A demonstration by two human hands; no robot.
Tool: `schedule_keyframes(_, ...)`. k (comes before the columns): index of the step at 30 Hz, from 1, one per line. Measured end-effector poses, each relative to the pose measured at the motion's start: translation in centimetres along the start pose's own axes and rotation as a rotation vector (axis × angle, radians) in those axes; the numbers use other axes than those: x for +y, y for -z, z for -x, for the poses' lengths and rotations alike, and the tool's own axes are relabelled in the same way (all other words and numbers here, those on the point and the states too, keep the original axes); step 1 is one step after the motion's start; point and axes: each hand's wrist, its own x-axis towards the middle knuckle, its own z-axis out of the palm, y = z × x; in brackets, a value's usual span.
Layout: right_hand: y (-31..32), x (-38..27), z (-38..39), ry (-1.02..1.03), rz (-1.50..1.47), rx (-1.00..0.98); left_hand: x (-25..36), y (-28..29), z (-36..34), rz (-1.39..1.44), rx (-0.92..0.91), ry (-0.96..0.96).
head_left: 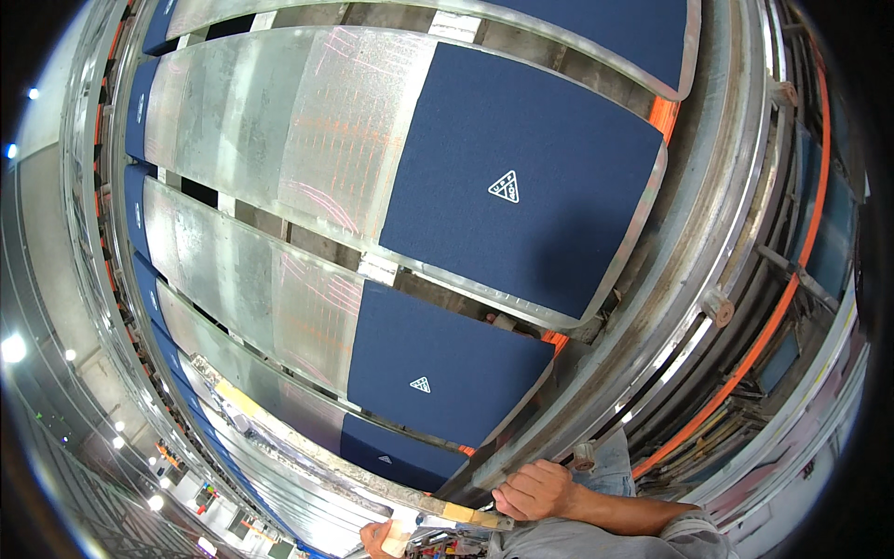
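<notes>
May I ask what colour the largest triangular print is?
The print is white, best in the head view.

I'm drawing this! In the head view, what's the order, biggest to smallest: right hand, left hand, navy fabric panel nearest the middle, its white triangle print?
1. Navy fabric panel
2. Right hand
3. Left hand and white triangle print: too alike to rank, with little of that hand showing.
</notes>
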Motion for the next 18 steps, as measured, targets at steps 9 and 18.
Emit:
schedule_keyframes(9,0.2,-0.4,0.1,-0.003,-0.02,-0.012,-0.4,0.3,1.5,0.081,-0.01,0.087)
schedule_keyframes(18,0.3,-0.5,0.0,-0.003,-0.031,-0.009,-0.1,0.3,1.5,0.138,0.015,0.09)
